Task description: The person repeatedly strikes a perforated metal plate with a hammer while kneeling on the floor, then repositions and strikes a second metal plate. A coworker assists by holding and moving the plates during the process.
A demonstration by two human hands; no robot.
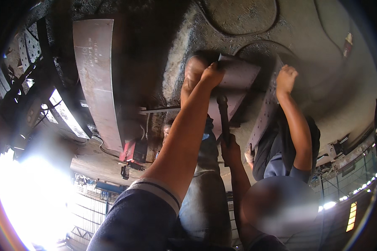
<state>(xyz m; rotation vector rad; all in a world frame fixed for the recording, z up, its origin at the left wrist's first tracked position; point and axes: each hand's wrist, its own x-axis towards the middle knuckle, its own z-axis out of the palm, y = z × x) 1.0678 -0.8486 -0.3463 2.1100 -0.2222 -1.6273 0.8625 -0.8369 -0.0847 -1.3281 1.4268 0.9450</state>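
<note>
My left hand [213, 76] is closed on the near-left edge of a flat greyish metal plate [240, 74], my arm stretched out in front of me. My right hand [231, 151] is wrapped round the lower part of a long dark tool with a rounded, thicker end [224, 115]; that end points toward the plate. A second pinkish-grey plate surface [228, 106] shows behind the tool. To the right a co-worker's hand [286, 79] holds the top of a metal plate with rows of holes [266, 113]. The co-worker's other hand [250, 155] is at its lower end.
A long curved steel plate [97, 83] with chalk marks stands at the left, beside a red and black box [133, 150]. Cables [255, 33] loop across the dusty ground. A denim-clad leg [203, 201] shows between my arms. Strong light washes out the lower left.
</note>
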